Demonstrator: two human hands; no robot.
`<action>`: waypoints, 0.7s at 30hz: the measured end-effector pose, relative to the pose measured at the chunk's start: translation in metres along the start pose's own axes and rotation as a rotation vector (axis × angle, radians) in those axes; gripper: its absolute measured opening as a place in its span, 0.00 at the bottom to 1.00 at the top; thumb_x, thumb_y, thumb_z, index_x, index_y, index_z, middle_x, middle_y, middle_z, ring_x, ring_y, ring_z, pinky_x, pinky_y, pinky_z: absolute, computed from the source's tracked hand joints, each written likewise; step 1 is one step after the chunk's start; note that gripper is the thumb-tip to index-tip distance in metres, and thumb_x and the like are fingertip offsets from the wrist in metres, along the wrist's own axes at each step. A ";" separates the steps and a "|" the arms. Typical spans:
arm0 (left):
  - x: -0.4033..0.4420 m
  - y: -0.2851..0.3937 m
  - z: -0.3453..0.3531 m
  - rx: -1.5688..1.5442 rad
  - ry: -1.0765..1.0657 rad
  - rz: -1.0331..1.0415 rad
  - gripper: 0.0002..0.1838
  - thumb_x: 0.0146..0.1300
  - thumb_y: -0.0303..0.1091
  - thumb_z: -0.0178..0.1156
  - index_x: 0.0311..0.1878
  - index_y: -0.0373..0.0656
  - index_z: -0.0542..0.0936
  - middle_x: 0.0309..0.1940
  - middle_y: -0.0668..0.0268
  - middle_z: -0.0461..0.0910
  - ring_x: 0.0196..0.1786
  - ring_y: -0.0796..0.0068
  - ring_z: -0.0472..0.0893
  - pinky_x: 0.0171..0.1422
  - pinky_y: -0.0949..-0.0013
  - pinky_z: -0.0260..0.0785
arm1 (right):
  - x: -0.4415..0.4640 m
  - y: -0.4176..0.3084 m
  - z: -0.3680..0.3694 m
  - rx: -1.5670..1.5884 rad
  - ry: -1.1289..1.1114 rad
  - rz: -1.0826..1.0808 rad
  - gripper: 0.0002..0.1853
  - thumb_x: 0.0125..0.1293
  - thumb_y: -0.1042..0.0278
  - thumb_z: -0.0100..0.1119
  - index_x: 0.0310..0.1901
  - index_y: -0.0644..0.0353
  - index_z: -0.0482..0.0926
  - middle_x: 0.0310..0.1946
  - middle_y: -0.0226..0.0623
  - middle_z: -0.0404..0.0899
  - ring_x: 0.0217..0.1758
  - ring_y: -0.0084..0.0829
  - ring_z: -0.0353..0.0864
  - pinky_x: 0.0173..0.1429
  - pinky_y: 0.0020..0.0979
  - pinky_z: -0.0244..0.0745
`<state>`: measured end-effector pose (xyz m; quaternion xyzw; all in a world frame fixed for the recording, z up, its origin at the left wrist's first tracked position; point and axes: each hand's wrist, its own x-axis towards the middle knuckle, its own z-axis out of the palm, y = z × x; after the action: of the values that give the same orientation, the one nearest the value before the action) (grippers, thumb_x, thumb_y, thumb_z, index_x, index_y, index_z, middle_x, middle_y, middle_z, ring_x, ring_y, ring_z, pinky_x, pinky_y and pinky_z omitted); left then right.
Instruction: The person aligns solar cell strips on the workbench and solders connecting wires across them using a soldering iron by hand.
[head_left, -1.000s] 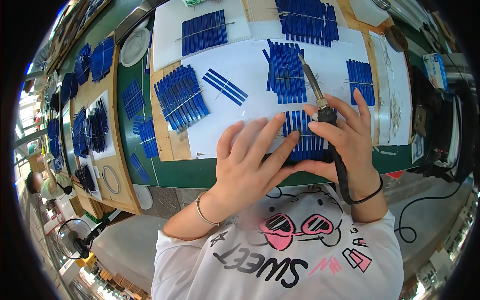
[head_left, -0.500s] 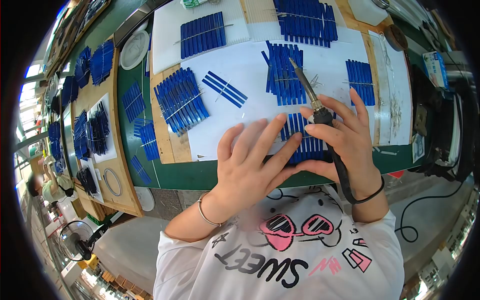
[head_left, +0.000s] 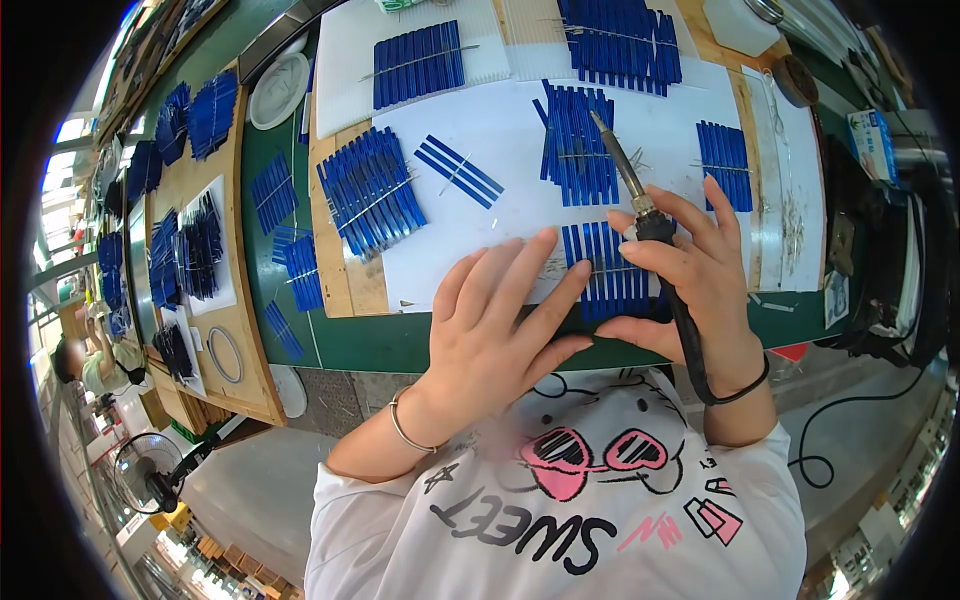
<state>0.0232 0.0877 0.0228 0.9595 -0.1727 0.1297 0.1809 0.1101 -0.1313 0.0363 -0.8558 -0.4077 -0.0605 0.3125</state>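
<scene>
My right hand [head_left: 700,285] grips a soldering iron [head_left: 655,225] by its black handle. Its metal tip points up and to the left, over the edge of a pile of blue strips [head_left: 582,145]. Beneath that pile, a row of blue strips joined by a thin wire [head_left: 603,268] lies near the front edge of the board. The right thumb is beside the lower end of this row. My left hand [head_left: 495,320] is palm down with fingers spread, its index fingertip close to the row's left side. Whether that fingertip touches a strip, I cannot tell.
A small wired set of blue strips [head_left: 460,172] lies on the white sheet [head_left: 500,110]. Larger bundles [head_left: 372,192] surround it. A brown round tin [head_left: 793,80] stands at upper right. Another person [head_left: 100,360] sits far left, behind a fan [head_left: 150,472].
My left hand has drawn back slightly to the left, uncovering more of the row of blue strips. The soldering iron stays in my right hand, nearly unmoved. The view has shifted a little.
</scene>
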 end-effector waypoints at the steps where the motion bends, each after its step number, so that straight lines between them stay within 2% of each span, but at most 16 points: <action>1: 0.000 0.000 0.000 0.028 -0.015 0.002 0.29 0.60 0.56 0.63 0.63 0.55 0.81 0.70 0.59 0.70 0.65 0.61 0.71 0.71 0.56 0.58 | 0.000 0.000 0.000 -0.014 -0.003 -0.004 0.31 0.50 0.44 0.73 0.55 0.45 0.76 0.53 0.32 0.85 0.68 0.42 0.75 0.78 0.59 0.45; 5: 0.000 -0.001 0.001 0.024 -0.012 0.005 0.29 0.60 0.57 0.63 0.63 0.55 0.81 0.70 0.60 0.70 0.65 0.61 0.71 0.71 0.56 0.58 | 0.001 -0.001 0.000 -0.002 -0.006 0.003 0.31 0.51 0.46 0.73 0.56 0.44 0.76 0.53 0.33 0.86 0.68 0.42 0.75 0.78 0.59 0.45; 8: 0.000 -0.002 0.002 0.023 0.004 0.014 0.30 0.60 0.56 0.62 0.63 0.54 0.80 0.69 0.60 0.70 0.64 0.61 0.71 0.71 0.56 0.58 | -0.001 0.002 -0.002 -0.015 -0.062 0.000 0.34 0.50 0.42 0.76 0.56 0.44 0.74 0.56 0.35 0.85 0.72 0.43 0.70 0.80 0.56 0.44; 10: -0.001 -0.003 0.001 -0.049 0.051 0.030 0.30 0.58 0.53 0.66 0.61 0.49 0.81 0.66 0.59 0.73 0.62 0.60 0.73 0.68 0.56 0.61 | -0.002 0.004 -0.002 0.082 0.076 -0.010 0.32 0.57 0.39 0.68 0.57 0.51 0.75 0.53 0.35 0.86 0.65 0.43 0.77 0.79 0.57 0.44; 11: -0.002 -0.005 0.002 -0.047 0.053 0.030 0.30 0.58 0.53 0.66 0.61 0.49 0.81 0.66 0.59 0.73 0.62 0.60 0.73 0.68 0.56 0.61 | -0.006 0.003 -0.005 0.082 0.077 -0.012 0.32 0.57 0.39 0.68 0.57 0.51 0.75 0.53 0.35 0.86 0.65 0.43 0.77 0.79 0.57 0.44; 13: -0.006 -0.009 0.006 -0.196 0.220 0.012 0.29 0.54 0.46 0.71 0.58 0.44 0.82 0.61 0.56 0.77 0.57 0.59 0.77 0.63 0.56 0.66 | -0.019 -0.004 -0.015 0.411 0.283 0.144 0.30 0.67 0.35 0.57 0.51 0.56 0.79 0.42 0.35 0.86 0.50 0.39 0.79 0.68 0.49 0.62; 14: -0.007 -0.010 0.007 -0.197 0.220 0.005 0.29 0.54 0.46 0.71 0.58 0.44 0.82 0.61 0.56 0.77 0.57 0.59 0.77 0.63 0.56 0.66 | -0.024 -0.008 -0.021 0.413 0.277 0.144 0.30 0.67 0.35 0.57 0.51 0.56 0.79 0.42 0.35 0.86 0.50 0.39 0.79 0.68 0.49 0.62; 16: -0.008 -0.013 0.008 -0.232 0.294 0.020 0.29 0.50 0.41 0.73 0.56 0.41 0.82 0.58 0.55 0.78 0.54 0.58 0.78 0.59 0.57 0.69 | -0.027 -0.016 -0.035 0.448 0.226 0.214 0.31 0.73 0.34 0.46 0.44 0.59 0.82 0.29 0.30 0.79 0.37 0.33 0.71 0.49 0.38 0.66; 17: -0.008 -0.013 0.009 -0.240 0.300 0.031 0.28 0.49 0.39 0.73 0.55 0.41 0.83 0.57 0.56 0.79 0.54 0.57 0.78 0.58 0.57 0.70 | -0.019 -0.024 -0.033 0.446 0.290 0.203 0.18 0.68 0.52 0.59 0.35 0.61 0.84 0.22 0.27 0.69 0.30 0.31 0.63 0.36 0.34 0.57; 18: -0.007 -0.013 0.009 -0.243 0.301 0.032 0.28 0.49 0.39 0.73 0.55 0.41 0.83 0.57 0.56 0.79 0.54 0.57 0.78 0.58 0.57 0.70 | -0.019 -0.025 -0.033 0.443 0.289 0.204 0.18 0.68 0.52 0.59 0.35 0.61 0.84 0.22 0.27 0.69 0.30 0.31 0.63 0.36 0.34 0.57; 20: -0.005 -0.011 0.008 -0.209 0.268 0.060 0.27 0.49 0.39 0.73 0.55 0.41 0.83 0.57 0.56 0.78 0.54 0.58 0.78 0.59 0.56 0.69 | -0.020 -0.026 -0.032 0.368 0.212 0.140 0.05 0.51 0.72 0.65 0.30 0.61 0.83 0.19 0.29 0.69 0.27 0.32 0.64 0.34 0.33 0.58; 21: -0.005 -0.011 0.007 -0.208 0.268 0.058 0.27 0.49 0.39 0.73 0.55 0.41 0.83 0.57 0.56 0.78 0.54 0.58 0.78 0.59 0.56 0.69 | -0.018 -0.029 -0.030 0.371 0.237 0.157 0.11 0.36 0.82 0.62 0.26 0.61 0.82 0.18 0.30 0.69 0.24 0.33 0.62 0.32 0.33 0.56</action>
<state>0.0244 0.0964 0.0113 0.9042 -0.1872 0.2433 0.2968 0.0817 -0.1465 0.0676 -0.7997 -0.3043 -0.0600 0.5141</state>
